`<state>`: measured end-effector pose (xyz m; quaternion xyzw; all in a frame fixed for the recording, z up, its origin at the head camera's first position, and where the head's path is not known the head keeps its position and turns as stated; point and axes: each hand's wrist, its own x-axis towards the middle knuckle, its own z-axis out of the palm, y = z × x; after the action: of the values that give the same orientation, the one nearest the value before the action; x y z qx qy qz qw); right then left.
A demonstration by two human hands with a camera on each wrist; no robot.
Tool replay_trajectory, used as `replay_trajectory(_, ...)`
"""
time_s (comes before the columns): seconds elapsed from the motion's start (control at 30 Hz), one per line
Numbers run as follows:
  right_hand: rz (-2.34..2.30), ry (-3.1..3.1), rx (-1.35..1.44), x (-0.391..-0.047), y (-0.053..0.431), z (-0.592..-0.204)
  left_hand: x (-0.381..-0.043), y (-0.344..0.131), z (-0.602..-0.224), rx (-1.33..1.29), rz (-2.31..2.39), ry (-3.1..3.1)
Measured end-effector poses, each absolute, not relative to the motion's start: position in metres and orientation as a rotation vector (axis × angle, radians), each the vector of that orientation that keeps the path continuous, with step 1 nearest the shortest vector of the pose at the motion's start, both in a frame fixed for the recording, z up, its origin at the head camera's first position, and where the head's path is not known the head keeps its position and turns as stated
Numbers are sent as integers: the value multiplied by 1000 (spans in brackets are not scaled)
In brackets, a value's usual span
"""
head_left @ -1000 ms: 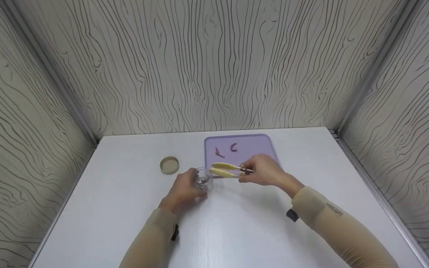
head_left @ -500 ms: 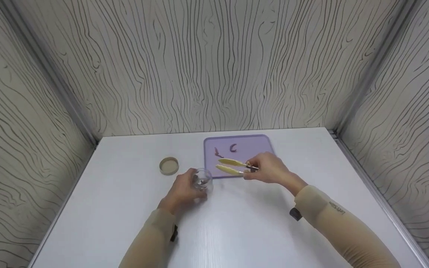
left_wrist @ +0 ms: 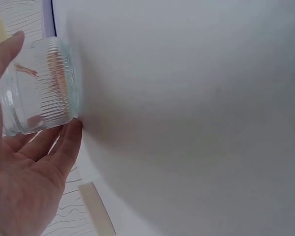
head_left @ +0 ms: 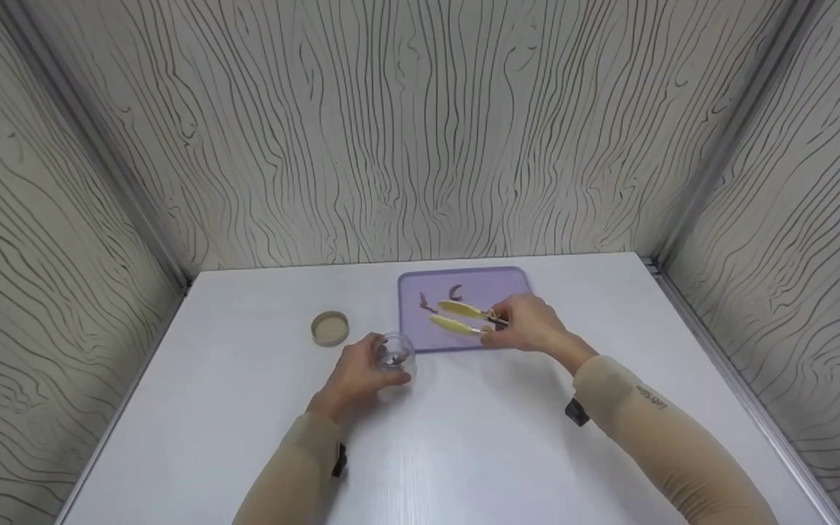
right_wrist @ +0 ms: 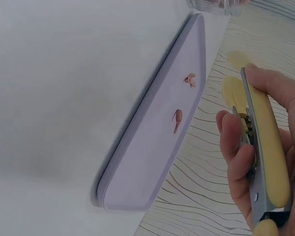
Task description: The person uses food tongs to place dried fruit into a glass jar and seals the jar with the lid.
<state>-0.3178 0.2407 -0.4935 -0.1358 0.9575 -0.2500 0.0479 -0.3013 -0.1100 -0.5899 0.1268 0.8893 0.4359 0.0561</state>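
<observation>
My left hand (head_left: 356,370) grips a clear ribbed glass jar (left_wrist: 44,88) standing on the white table. Reddish-brown dried pieces lie inside the jar, seen through its wall in the left wrist view. In my right hand (head_left: 531,324) is a pair of tongs (right_wrist: 265,142) with yellow handles and yellow tips, its two arms spread apart with nothing between them. The tips hover over the purple tray (head_left: 493,281). Two small dried reddish pieces rest on that tray: a curved one (head_left: 456,292) and a thin forked one (head_left: 426,302), just beyond the tong tips.
A round beige lid (head_left: 330,329) lies on the white table (head_left: 245,408) left of the jar. Wood-patterned panels (head_left: 391,131) stand at the back and on both sides of the table.
My right hand has moved the tongs away from the jar mouth, right and back over the tray, and the tips have spread wider. My left hand stays on the jar.
</observation>
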Motion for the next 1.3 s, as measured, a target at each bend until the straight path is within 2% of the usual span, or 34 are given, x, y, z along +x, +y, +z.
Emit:
replay_trajectory(0.73,-757,2888,-223,-344,237,-514,-302,-108,-587,306,1331,2682)
replay_trajectory(1.3,-701,2903,-216,-356,231,-516,-302,-109,-588,309,1361,2654)
